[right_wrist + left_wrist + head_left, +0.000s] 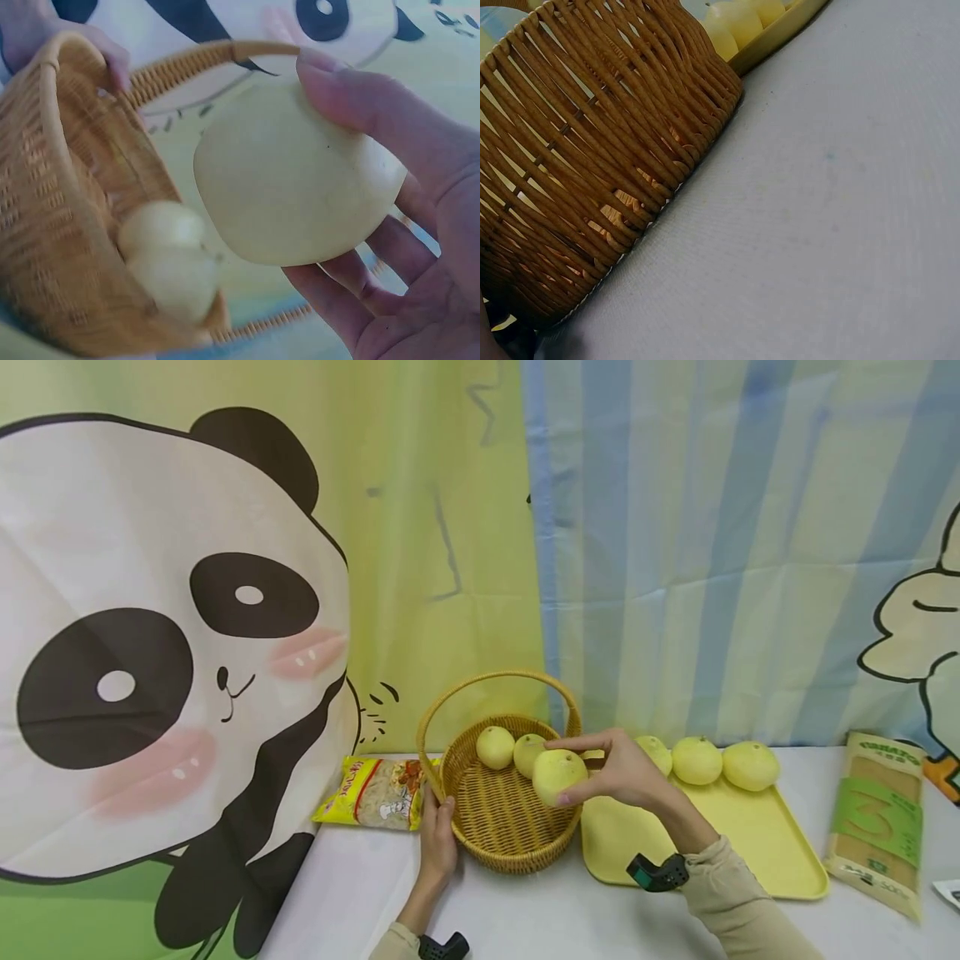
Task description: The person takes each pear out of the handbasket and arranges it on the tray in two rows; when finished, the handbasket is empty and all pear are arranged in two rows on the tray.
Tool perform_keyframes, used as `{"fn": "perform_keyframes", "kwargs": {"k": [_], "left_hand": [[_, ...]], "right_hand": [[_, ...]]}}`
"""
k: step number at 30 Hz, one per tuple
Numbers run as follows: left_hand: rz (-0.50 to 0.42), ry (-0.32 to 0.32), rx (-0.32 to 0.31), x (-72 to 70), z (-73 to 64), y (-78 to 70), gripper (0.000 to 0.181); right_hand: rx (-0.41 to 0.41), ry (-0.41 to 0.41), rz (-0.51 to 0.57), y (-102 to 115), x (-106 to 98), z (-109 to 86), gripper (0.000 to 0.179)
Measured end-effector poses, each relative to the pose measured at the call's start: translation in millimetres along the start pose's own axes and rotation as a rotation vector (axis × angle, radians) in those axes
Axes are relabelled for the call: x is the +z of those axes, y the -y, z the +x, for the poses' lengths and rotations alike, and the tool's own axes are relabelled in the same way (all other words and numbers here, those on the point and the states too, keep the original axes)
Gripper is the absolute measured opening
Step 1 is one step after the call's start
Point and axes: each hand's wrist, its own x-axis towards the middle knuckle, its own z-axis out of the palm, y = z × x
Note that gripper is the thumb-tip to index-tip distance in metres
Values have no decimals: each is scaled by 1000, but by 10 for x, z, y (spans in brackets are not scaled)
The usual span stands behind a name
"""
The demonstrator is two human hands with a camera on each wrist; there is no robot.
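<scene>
My right hand (pixel 618 768) grips a pale yellow round fruit (pixel 558 776) between thumb and fingers, over the right side of the wicker basket (pixel 517 862). In the right wrist view the thumb lies on top of this fruit, with the fingers beneath. My left hand (pixel 438 835) holds the basket's left side near the base of its arched handle, thumb at the rim; some fingers are hidden. Inside the basket, at the back, sit two similar fruits, one (pixel 495 747) in plain view and the other (pixel 528 753) partly behind the held fruit.
A yellow tray (pixel 780 860) stands right of the basket, with several fruits (pixel 697 761) along its back. Left of the basket lies a yellow food packet (pixel 367 791). A brown-and-green package (pixel 877 822) lies at the far right. Printed curtains (pixel 675 568) hang behind the white table (pixel 540 918).
</scene>
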Motion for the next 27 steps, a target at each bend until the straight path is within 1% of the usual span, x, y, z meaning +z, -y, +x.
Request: {"fn": "perform_keyframes", "kwargs": {"k": [3,6,12,16,20,23,27], "left_hand": [[-5,6,-1,-6,-4,4,60],[-10,11,-15,-11,-6,13,59],[-6,12,-15,-8,2,13,58],[0,13,-11,-24,2,11,59],[-8,17,-9,-30,1,-2,59],[-11,16,-14,-22,5,-3,59],[-16,18,-10,-11,11,-11,59]], "right_hand": [[22,-57,-30,-54,-131,-123,68],[49,-100,-45,-142,-236,-238,68],[120,-169,-58,-363,-347,-408,68],[147,-210,-87,-564,-339,-457,68],[177,-232,-139,-738,-303,-466,69],[189,-245,-178,-813,-268,-467,69],[185,-272,-230,-889,-217,-466,70]]}}
